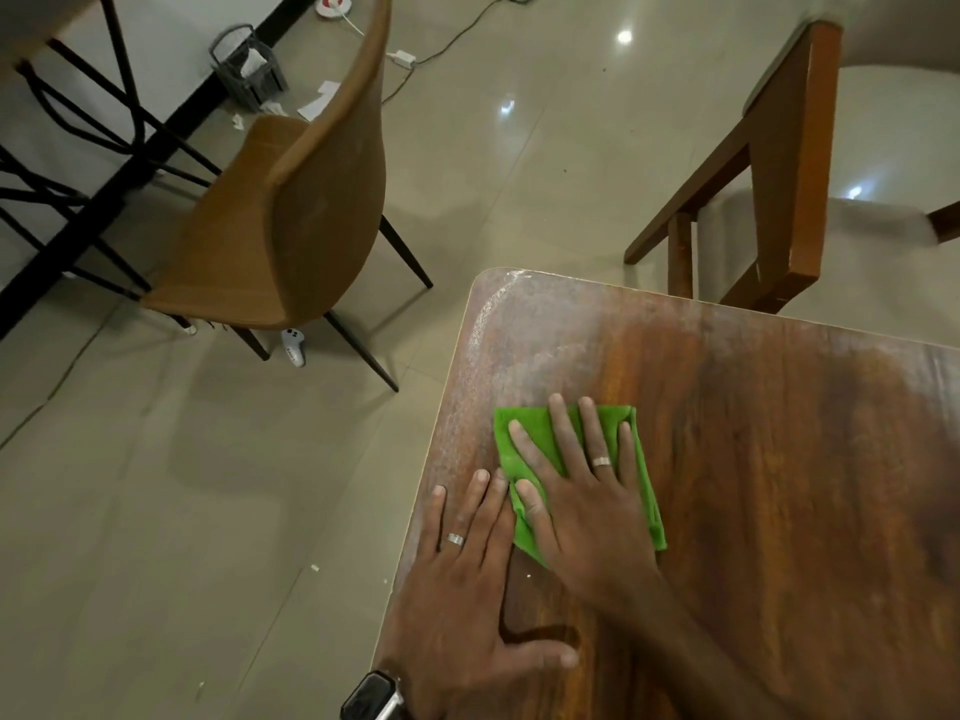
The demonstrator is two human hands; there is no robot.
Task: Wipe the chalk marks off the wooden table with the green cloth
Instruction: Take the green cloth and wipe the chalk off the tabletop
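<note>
Green cloth (524, 444) on glossy wooden table (753, 459), chalk-hazed

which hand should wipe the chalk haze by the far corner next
Right, most likely. The right hand already lies flat on the folded green cloth, its fingers pointing toward the whitish chalk haze on the brown wooden table. The left hand rests on bare wood, off the cloth.

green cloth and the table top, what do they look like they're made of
Green cloth: soft woven or microfibre fabric, matte, folded flat under the right hand. Table: wood or wood-look laminate, brown grain with a slight sheen and pale edge band; which one is unclear.
</note>
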